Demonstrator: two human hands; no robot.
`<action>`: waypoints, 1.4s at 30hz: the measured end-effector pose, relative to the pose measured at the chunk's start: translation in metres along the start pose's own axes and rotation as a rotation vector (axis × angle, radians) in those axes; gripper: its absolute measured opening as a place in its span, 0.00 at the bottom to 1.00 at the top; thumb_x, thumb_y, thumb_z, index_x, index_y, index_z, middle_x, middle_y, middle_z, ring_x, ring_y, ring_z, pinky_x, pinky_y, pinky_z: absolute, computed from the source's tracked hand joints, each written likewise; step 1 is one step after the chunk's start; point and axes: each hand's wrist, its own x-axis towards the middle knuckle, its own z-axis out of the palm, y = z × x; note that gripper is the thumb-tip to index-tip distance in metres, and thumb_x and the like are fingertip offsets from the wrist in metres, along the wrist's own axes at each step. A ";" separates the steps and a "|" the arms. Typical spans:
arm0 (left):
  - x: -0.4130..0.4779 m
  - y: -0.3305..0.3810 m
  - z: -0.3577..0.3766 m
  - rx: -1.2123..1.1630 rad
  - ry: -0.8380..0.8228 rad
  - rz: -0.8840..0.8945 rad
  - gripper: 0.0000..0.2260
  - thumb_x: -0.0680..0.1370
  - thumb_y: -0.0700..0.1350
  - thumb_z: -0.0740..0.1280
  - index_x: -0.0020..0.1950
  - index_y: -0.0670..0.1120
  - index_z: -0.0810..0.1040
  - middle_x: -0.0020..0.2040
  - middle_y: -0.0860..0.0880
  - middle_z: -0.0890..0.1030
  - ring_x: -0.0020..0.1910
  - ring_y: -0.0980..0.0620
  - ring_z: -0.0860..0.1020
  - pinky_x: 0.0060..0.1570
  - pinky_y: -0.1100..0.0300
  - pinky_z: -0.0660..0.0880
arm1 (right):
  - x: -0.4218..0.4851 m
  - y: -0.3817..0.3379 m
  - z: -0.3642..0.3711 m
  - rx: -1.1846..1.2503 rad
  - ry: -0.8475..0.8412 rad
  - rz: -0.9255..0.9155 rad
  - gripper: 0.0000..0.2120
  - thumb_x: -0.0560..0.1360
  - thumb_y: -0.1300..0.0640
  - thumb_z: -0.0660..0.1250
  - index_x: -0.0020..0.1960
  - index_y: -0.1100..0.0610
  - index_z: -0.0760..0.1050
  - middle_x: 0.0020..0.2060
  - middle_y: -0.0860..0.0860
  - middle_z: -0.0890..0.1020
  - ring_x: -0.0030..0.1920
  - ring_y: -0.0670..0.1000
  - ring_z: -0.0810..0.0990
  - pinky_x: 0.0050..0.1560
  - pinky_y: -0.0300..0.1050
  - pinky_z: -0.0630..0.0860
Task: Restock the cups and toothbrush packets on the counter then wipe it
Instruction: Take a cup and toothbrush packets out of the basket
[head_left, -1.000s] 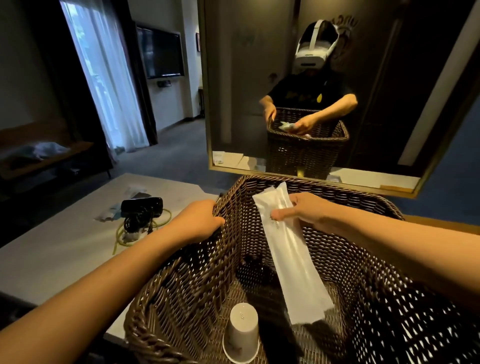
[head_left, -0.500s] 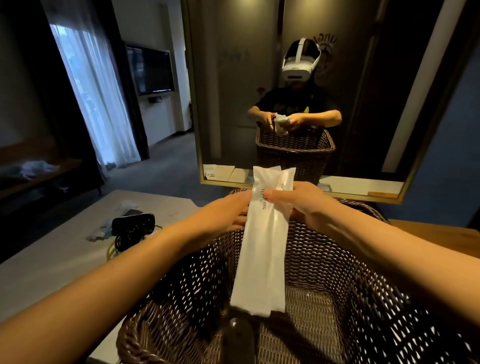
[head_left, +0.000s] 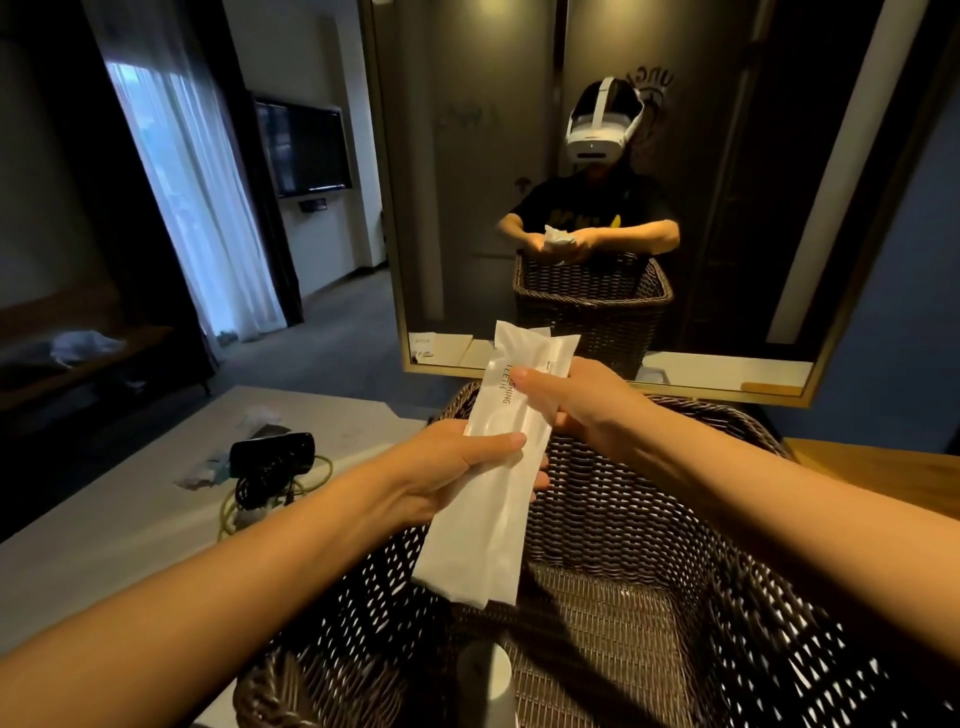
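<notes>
Two long white toothbrush packets (head_left: 493, 499) overlap and hang above a dark wicker basket (head_left: 727, 597). My left hand (head_left: 457, 473) grips them around the middle, thumb on the front. My right hand (head_left: 566, 405) pinches the upper end, near the printed text. A white cup (head_left: 488, 680) stands upside down on the basket floor at the bottom, dim and partly cut off by the near rim.
The grey counter (head_left: 119, 545) stretches left of the basket and holds a black device with a tangled green cable (head_left: 272, 467) and some papers. A gold-framed mirror (head_left: 810, 384) stands behind, reflecting me and the basket. A wooden surface (head_left: 883, 467) lies at right.
The packets rose out of the basket. My left hand left the basket rim and took hold of the packets' middle. The view tilted upward.
</notes>
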 end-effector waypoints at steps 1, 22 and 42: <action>0.000 -0.001 -0.001 0.007 0.019 0.005 0.06 0.75 0.40 0.67 0.50 0.46 0.75 0.37 0.46 0.86 0.36 0.50 0.84 0.36 0.54 0.82 | 0.002 -0.001 0.000 -0.037 -0.036 0.000 0.12 0.75 0.49 0.65 0.57 0.51 0.70 0.45 0.45 0.78 0.40 0.42 0.77 0.35 0.33 0.73; 0.007 0.006 -0.034 -0.064 0.136 0.189 0.09 0.76 0.46 0.65 0.55 0.47 0.73 0.41 0.46 0.85 0.38 0.50 0.84 0.35 0.55 0.81 | -0.033 0.144 0.067 -0.794 -0.965 0.329 0.36 0.71 0.49 0.70 0.73 0.53 0.57 0.71 0.53 0.65 0.70 0.55 0.65 0.68 0.49 0.65; 0.009 0.002 -0.036 0.014 0.236 0.254 0.14 0.77 0.47 0.63 0.62 0.49 0.69 0.49 0.47 0.82 0.39 0.52 0.84 0.35 0.57 0.81 | -0.037 0.152 0.068 -0.870 -0.902 0.010 0.29 0.69 0.50 0.73 0.64 0.56 0.66 0.58 0.55 0.76 0.52 0.49 0.73 0.52 0.43 0.71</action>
